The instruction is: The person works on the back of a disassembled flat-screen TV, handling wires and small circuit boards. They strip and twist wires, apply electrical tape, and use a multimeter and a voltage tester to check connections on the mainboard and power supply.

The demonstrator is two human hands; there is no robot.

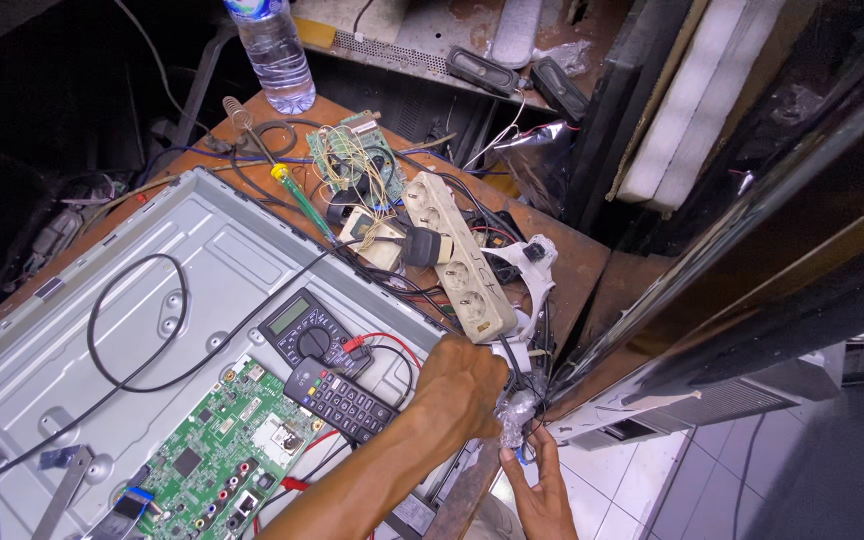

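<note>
My left hand (pixel 462 385) reaches over the edge of the wooden bench (pixel 572 255), its fingers closed around a small bundle wrapped in clear plastic (pixel 517 415) where black cables (pixel 512 360) hang down. From below, my right hand (pixel 537 485) pinches the lower end of the same bundle. Just left of my left wrist lie a black remote control (pixel 342 397) and a dark multimeter (pixel 307 330) with red and black leads. What is inside the plastic is hidden.
A grey metal TV back panel (pixel 102 300) carries a green circuit board (pixel 222 450). A cream power strip (pixel 457 260), a green-handled soldering iron (pixel 297 195), a small wired board (pixel 352 160) and a water bottle (pixel 277 55) sit beyond. A black screen panel (pixel 752 200) leans at right over white floor tiles (pixel 652 480).
</note>
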